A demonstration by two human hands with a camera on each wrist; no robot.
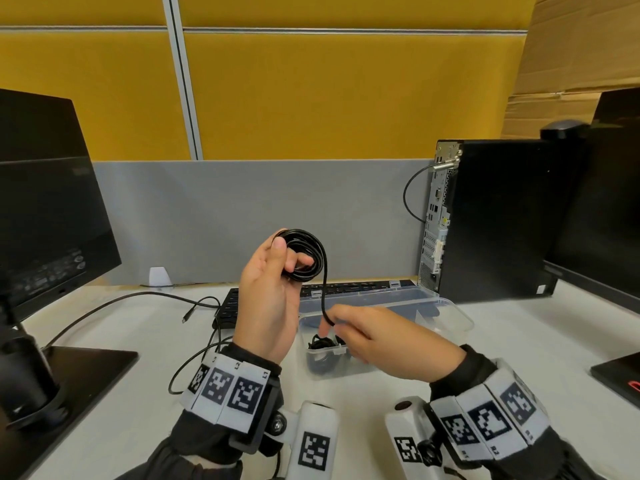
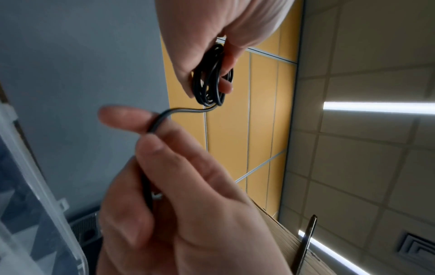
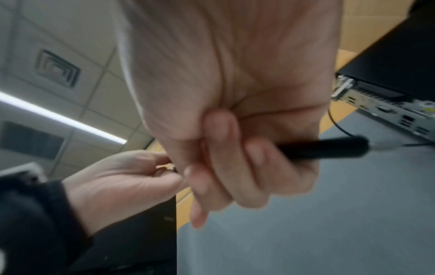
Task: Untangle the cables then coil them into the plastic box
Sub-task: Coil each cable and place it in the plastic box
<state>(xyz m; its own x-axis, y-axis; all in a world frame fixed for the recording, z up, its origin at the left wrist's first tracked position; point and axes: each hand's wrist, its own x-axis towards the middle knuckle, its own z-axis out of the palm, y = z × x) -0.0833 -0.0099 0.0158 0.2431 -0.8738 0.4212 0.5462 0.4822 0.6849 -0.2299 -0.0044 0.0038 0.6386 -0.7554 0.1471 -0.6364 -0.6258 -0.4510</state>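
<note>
Left hand [image 1: 268, 299] raised at frame centre, fingers [image 1: 304, 260] curled through a coil of thin glossy black cable [image 1: 306, 255]. One strand drops to the right hand [image 1: 384, 341], fingers pinching its tail just above the clear rectangular plastic box [image 1: 446, 315]. Another black cable coil [image 1: 322, 344] lies in the box's near end. Black keyboard [image 1: 346, 289] touches the box's far side; bare white tabletop [image 1: 519, 341] to the right.
</note>
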